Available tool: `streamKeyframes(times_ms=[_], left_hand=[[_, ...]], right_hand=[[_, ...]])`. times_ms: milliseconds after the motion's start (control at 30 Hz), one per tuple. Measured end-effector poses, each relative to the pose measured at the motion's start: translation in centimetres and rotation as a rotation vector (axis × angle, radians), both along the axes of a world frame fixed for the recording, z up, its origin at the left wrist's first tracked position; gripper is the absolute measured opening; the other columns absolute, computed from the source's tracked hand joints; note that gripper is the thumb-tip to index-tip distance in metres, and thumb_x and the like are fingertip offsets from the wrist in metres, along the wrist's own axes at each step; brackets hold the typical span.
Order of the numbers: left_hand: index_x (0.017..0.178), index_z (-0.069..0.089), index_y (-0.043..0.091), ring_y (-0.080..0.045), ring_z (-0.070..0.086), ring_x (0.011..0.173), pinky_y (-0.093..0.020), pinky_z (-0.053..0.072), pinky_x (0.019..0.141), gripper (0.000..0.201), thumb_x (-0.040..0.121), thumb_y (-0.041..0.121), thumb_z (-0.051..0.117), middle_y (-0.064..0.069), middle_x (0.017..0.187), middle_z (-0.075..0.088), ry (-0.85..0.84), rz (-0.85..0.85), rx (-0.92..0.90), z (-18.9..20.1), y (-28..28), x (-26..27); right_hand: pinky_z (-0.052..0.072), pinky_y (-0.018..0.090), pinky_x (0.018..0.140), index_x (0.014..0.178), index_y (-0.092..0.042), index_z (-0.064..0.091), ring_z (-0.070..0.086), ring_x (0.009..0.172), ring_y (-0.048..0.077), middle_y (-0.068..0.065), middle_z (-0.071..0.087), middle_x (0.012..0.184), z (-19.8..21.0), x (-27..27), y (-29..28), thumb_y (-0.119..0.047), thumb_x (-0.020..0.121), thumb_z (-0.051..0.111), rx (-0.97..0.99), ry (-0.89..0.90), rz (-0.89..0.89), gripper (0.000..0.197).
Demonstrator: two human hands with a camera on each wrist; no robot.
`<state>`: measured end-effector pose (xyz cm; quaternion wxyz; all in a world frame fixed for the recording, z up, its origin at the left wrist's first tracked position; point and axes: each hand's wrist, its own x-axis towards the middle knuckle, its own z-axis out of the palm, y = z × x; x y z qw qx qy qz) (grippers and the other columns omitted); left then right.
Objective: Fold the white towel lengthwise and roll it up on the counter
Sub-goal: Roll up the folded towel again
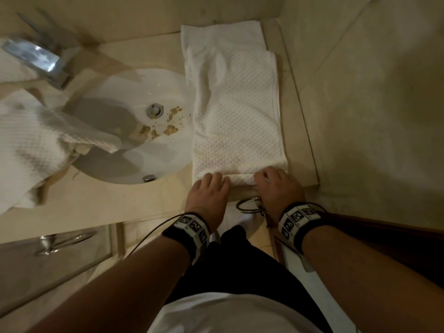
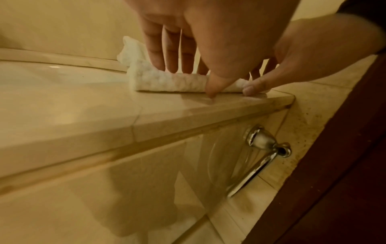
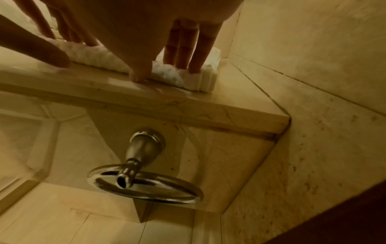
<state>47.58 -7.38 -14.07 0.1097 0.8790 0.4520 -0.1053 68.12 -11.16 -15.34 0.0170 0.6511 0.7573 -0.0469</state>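
- Towel (image 1: pixel 236 111) lies already folded lengthwise, a long narrow strip on the counter (image 1: pixel 298 131) running away from the fingers toward the back wall, so by the look of it the fold is done
- Rolling has only begun: a first small roll sits at the near end, right under the fingertips, and almost the whole strip beyond them is still flat
- The left hand (image 1: pixel 208 191) presses the roll with fingers (image 2: pixel 173 54) straight and close together on top, thumb down at the near side
- The right hand (image 1: pixel 276 186) does the same just beside it, its fingers (image 3: pixel 193 49) straight on the roll's right end, thumb tip on the counter in front
- The cloth is white with a bumpy waffle weave and a plain hemmed edge; far from the fingers it is rumpled, with layers not quite lined up, and the left edge overhangs the sink (image 1: pixel 125 169)
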Motion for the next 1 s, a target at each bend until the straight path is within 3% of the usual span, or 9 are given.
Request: streamKeyframes(times_ms=[100, 200, 300, 400, 533, 633, 733, 867, 1000], left_hand=[[0.12, 0.063, 0.012, -0.032, 0.057, 0.097, -0.04, 0.048, 0.077, 0.043, 0.081, 0.02, 0.048, -0.009, 0.113, 0.058, 0.009, -0.014, -0.031, 0.9, 1.0, 0.2], [0.137, 0.05, 0.015, -0.032, 0.049, 0.118, -0.04, 0.04, 0.096, 0.055, 0.086, 0.022, 0.03, -0.008, 0.132, 0.05, 0.055, -0.017, -0.108, 1.5, 2.2, 0.4], [0.148, 0.041, 0.022, -0.03, 0.041, 0.132, -0.038, 0.03, 0.11, 0.055, 0.093, 0.019, 0.046, -0.005, 0.146, 0.045, 0.068, 0.031, -0.13, 1.0, 3.5, 0.5], [0.143, 0.049, 0.032, -0.026, 0.046, 0.127, -0.036, 0.033, 0.107, 0.054, 0.092, 0.017, 0.056, 0.001, 0.137, 0.055, -0.014, 0.129, -0.188, 0.5, 4.9, 0.7], [0.124, 0.065, 0.033, -0.027, 0.06, 0.109, -0.036, 0.049, 0.091, 0.032, 0.097, 0.019, 0.055, -0.001, 0.115, 0.066, -0.071, 0.214, -0.348, 1.4, 5.4, 1.0], [0.114, 0.061, 0.034, -0.024, 0.062, 0.098, -0.038, 0.052, 0.084, 0.017, 0.1, 0.031, 0.052, 0.0, 0.106, 0.065, -0.081, 0.261, -0.478, 1.9, 4.3, 0.4], [0.11, 0.062, 0.033, -0.022, 0.061, 0.096, -0.04, 0.053, 0.086, 0.014, 0.099, 0.031, 0.053, 0.002, 0.104, 0.064, -0.086, 0.278, -0.542, 1.9, 3.4, 0.0], [0.111, 0.064, 0.032, -0.024, 0.052, 0.107, -0.037, 0.043, 0.089, 0.016, 0.099, 0.029, 0.053, 0.003, 0.112, 0.054, -0.071, 0.226, -0.35, 1.6, 2.9, 0.7], [0.116, 0.053, 0.028, -0.025, 0.049, 0.113, -0.038, 0.038, 0.094, 0.02, 0.096, 0.024, 0.054, 0.002, 0.119, 0.052, -0.03, 0.191, -0.167, 2.1, 2.9, 1.4]], right_hand=[[0.041, 0.033, 0.058, 0.102, -0.016, 0.06, 0.057, 0.077, 0.026, 0.005, 0.059, 0.093, 0.1, 0.4, 0.7, -0.04, 0.066, 0.082, -0.085, -0.018, 0.015, 0.048], [0.041, 0.035, 0.063, 0.102, -0.014, 0.064, 0.059, 0.079, 0.028, 0.006, 0.063, 0.093, 0.1, 0.7, 1.2, -0.027, 0.085, 0.067, 0.054, -0.003, 0.03, 0.022], [0.042, 0.038, 0.072, 0.11, -0.017, 0.064, 0.058, 0.086, 0.028, 0.002, 0.064, 0.1, -0.1, 0.8, 1.9, -0.034, 0.093, 0.054, 0.041, 0.027, 0.001, 0.026], [0.04, 0.04, 0.077, 0.113, -0.021, 0.062, 0.056, 0.092, 0.026, -0.001, 0.063, 0.103, -0.3, 0.9, 2.4, -0.031, 0.089, 0.053, -0.01, 0.05, -0.052, 0.027], [0.04, 0.04, 0.08, 0.108, -0.021, 0.062, 0.055, 0.091, 0.026, -0.001, 0.062, 0.101, 0.3, 1.2, 2.2, -0.025, 0.083, 0.05, -0.121, 0.05, -0.063, 0.028], [0.042, 0.04, 0.079, 0.104, -0.023, 0.063, 0.057, 0.091, 0.025, -0.003, 0.063, 0.098, 0.9, 1.7, 0.6, -0.029, 0.081, 0.044, -0.213, 0.108, -0.066, 0.031], [0.041, 0.039, 0.083, 0.108, -0.029, 0.06, 0.057, 0.098, 0.021, -0.008, 0.062, 0.104, 0.8, 2.2, 0.1, -0.031, 0.088, 0.052, -0.35, 0.129, -0.046, 0.022], [0.042, 0.038, 0.087, 0.104, -0.032, 0.06, 0.052, 0.103, 0.017, -0.01, 0.058, 0.106, 1.9, 2.3, 2.6, -0.042, 0.095, 0.052, -0.45, 0.109, -0.067, 0.016], [0.044, 0.038, 0.076, 0.095, -0.023, 0.06, 0.054, 0.095, 0.022, -0.001, 0.056, 0.099, 2.1, 1.6, 3.1, -0.033, 0.09, 0.066, -0.204, 0.119, -0.064, 0.012]])
